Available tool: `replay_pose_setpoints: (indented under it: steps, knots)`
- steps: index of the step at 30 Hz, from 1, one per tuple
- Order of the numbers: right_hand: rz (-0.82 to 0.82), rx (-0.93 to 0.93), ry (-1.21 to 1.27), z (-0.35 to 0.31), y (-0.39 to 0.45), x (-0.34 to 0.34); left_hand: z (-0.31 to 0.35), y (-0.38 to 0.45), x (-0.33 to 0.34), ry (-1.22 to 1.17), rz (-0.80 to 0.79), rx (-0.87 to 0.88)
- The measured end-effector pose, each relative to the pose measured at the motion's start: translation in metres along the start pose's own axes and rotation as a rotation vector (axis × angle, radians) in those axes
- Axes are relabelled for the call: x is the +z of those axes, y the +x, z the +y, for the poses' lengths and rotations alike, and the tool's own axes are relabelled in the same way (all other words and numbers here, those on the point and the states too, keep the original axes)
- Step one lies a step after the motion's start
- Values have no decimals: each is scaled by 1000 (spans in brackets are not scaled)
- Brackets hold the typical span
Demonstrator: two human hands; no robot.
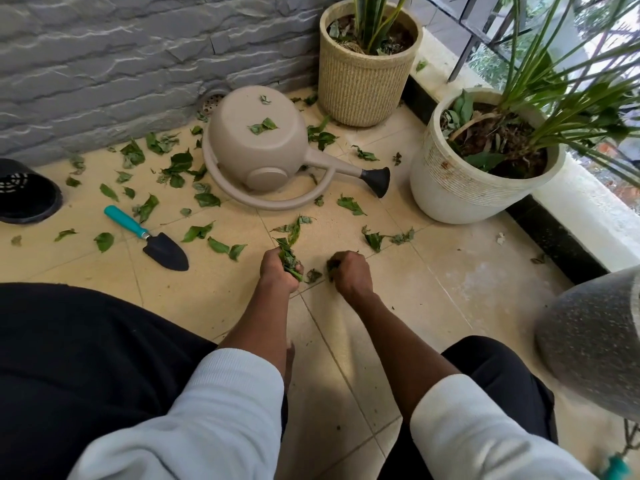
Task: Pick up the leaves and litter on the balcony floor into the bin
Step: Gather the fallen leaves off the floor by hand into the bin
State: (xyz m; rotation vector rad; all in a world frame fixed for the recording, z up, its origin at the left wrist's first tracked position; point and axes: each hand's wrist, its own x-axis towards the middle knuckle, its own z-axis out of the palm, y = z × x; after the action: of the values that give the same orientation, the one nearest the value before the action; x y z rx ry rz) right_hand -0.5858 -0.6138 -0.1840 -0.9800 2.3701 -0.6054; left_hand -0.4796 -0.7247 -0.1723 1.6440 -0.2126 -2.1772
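Several green leaves [199, 232] lie scattered over the beige tiled floor [433, 282], mostly on the left and around the watering can. My left hand [277, 270] grips a bunch of leaves [289, 252] that sticks up out of the fist. My right hand [348, 270] is curled low on the tiles around a leaf [332, 266]. One small leaf [313, 275] lies on the floor between the two hands. A grey speckled bin [595, 341] stands at the right edge, blurred.
A beige watering can [258, 143] lies tipped over near the stone wall. A teal-handled trowel [150, 239] lies to the left. Two potted plants, the ribbed beige pot [363, 77] and the white pot [460, 188], stand at the back right by the ledge. A black pot [26, 195] sits far left.
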Motion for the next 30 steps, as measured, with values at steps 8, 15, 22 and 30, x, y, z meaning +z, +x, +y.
replay_pose_setpoints:
  steps: [8, 15, 22, 30]
  knots:
    - [-222, -158, -352, -25, -12, 37, 2, 2, -7, 1, 8, 28]
    - [-112, -163, -262, -15, -17, 31, -3, 3, -2, 20, -2, 7]
    - [219, 163, 63, 23, 46, -32, -9, 4, 27, 34, -57, -14]
    - [38, 91, -274, 42, 55, -25, -9, 16, 33, 70, -51, -48]
